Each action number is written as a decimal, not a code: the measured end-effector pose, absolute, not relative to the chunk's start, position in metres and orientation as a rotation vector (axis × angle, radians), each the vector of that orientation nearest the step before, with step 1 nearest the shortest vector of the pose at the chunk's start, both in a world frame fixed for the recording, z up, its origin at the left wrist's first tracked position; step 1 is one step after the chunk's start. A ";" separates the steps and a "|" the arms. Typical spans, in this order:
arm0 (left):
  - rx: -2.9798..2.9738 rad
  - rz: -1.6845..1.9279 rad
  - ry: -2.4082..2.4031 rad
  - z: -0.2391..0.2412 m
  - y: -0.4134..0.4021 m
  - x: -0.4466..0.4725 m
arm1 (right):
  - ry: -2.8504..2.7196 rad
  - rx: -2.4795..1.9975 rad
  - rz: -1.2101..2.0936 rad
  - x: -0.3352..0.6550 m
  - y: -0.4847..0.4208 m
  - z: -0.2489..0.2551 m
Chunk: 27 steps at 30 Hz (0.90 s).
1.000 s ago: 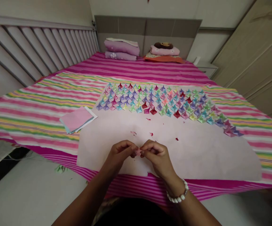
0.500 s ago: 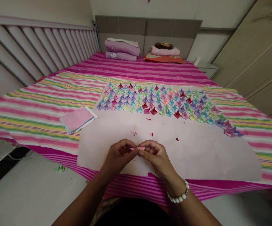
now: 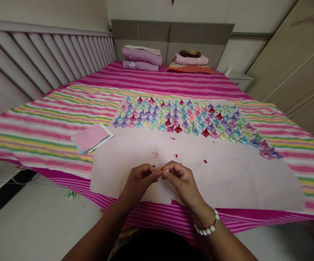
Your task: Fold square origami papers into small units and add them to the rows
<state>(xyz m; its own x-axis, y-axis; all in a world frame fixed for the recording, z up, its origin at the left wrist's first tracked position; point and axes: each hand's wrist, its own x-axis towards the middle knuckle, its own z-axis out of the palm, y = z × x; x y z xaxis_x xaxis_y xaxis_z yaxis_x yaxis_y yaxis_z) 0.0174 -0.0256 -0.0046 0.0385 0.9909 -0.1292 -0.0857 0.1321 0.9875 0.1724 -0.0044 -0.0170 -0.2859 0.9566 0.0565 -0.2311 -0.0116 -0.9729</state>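
Between the fingertips of both hands is a small folded piece of pink paper point(image 3: 162, 170), mostly covered by the fingers. My left hand point(image 3: 143, 177) pinches it from the left, thumb against forefinger. From the right, my right hand point(image 3: 178, 177) pinches its other side, fingertips almost touching those of the left. Under both hands lies a large pale pink sheet point(image 3: 227, 177). Tiny red paper scraps point(image 3: 175, 156) are scattered on it just beyond my fingers. Farther back, rows of folded paper pieces point(image 3: 178, 128) in many colours cover the sheet's far part.
A stack of pink, blue and white paper squares point(image 3: 90, 138) lies left of the sheet on the striped bedspread point(image 3: 42, 134). Folded purple bedding point(image 3: 142, 58) and another pile point(image 3: 191, 59) stand by the headboard point(image 3: 170, 32). A railing point(image 3: 50, 54) runs along the left.
The fingers have closed further over the pink paper, so less of it shows. My left hand has shifted slightly right and down; the papers on the bed lie as before.
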 end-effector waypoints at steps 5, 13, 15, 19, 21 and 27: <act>1.001 1.148 1.206 -0.011 -0.023 0.018 | -1.165 -0.894 1.540 0.169 -0.005 -0.020; 0.941 1.172 1.258 -0.023 -0.019 0.018 | -1.072 -0.974 1.587 0.169 0.000 -0.027; 0.936 1.171 1.264 -0.026 -0.018 0.018 | -1.067 -1.002 1.602 0.169 0.002 -0.031; 0.831 1.130 1.270 -0.029 -0.015 0.019 | -0.992 -1.020 1.619 0.166 0.003 -0.037; 0.789 1.106 1.280 -0.030 -0.014 0.019 | -0.959 -0.999 1.636 0.164 0.003 -0.038; 0.875 1.051 1.274 -0.032 -0.013 0.018 | -0.912 -0.997 1.682 0.164 0.007 -0.039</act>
